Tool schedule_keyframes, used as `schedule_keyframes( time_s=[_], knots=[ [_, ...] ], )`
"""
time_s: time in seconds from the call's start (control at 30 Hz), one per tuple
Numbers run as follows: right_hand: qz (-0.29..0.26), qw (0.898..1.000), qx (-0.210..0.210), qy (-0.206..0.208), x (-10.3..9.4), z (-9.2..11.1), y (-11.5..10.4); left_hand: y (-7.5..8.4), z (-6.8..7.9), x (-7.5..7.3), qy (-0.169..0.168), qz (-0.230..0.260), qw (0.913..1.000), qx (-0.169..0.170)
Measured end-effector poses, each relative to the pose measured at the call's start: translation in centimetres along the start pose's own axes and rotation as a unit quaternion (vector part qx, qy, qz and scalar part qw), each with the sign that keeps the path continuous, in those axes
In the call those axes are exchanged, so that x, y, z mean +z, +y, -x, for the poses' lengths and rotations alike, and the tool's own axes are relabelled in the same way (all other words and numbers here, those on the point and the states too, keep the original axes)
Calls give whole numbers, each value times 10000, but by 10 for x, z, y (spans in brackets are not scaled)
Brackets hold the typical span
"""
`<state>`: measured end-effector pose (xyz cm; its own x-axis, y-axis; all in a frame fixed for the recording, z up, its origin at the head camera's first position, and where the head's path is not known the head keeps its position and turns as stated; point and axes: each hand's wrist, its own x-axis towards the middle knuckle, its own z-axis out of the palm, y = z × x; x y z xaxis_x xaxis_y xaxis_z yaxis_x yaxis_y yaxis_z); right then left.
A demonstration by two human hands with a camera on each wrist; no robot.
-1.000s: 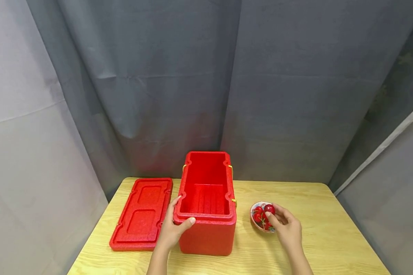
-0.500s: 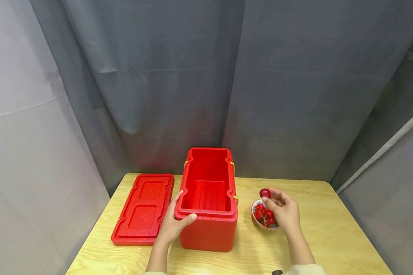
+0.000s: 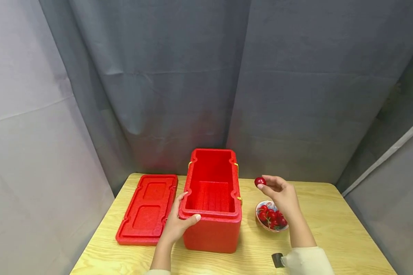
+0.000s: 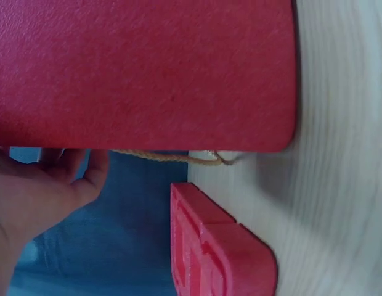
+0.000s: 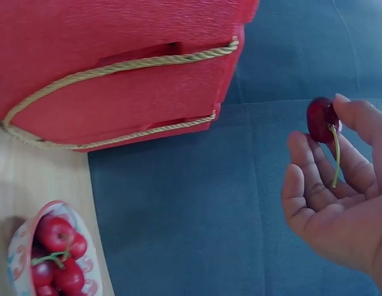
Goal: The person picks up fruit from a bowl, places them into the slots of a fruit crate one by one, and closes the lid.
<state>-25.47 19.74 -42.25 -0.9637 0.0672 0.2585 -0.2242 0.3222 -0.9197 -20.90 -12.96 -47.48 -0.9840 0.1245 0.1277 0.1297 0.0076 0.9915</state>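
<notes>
One cherry [image 3: 259,181] is being pinched by your right hand [image 3: 283,195], best lightly to avoid bruising, while your left hand [image 3: 175,226] is gripping the box [image 3: 213,237].

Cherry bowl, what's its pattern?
The bowl is white with red and blue markings, best seen in the right wrist view.

We see a plain cream right sleeve [image 3: 309,261], small black block [image 3: 277,260] at its edge; pale left cuff [image 3: 158,272].

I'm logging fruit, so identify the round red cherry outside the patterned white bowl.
The dark-red, stemmed cherry pinched by the right hand; the other visible red cherries lie in the patterned white bowl.
</notes>
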Motion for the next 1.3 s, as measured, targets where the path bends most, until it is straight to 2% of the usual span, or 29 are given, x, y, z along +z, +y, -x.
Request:
schedule_keyframes(
  time_s=[0.13, 0.33, 0.5, 0.6, 0.7, 0.9, 1.17, 1.3],
  knots=[
    [-25, 9995, 38, -319, 0, -8, -8, 1, -2, -1, -50, 88, 9999, 51],
    [-184, 9980, 83, -602, 6, -22, -20, 3, 0, -2, -28, -296, 9995, 66],
    [-198, 9966, 93, -789, 14, -34, -31, 2, 0, -2, -9, -405, 9991, 99],
    [-252, 9960, 70, -853, 18, -41, -38, -3, -1, -2, -15, -335, 9994, 104],
    [-358, 9945, 9, -982, 22, -50, -44, -15, -5, -3, 83, -279, 9995, 139],
    [-553, 9916, 56, -1167, 33, -65, -55, -34, -11, 0, 193, -283, 9987, 365],
    [-898, 9866, 217, -1342, 50, -79, -62, -37, -12, 4, 3, 29, 9988, 481],
    [-1027, 9836, 393, -1433, 60, -84, -58, -33, -11, 4, -133, 236, 9984, 489]
  ],
)
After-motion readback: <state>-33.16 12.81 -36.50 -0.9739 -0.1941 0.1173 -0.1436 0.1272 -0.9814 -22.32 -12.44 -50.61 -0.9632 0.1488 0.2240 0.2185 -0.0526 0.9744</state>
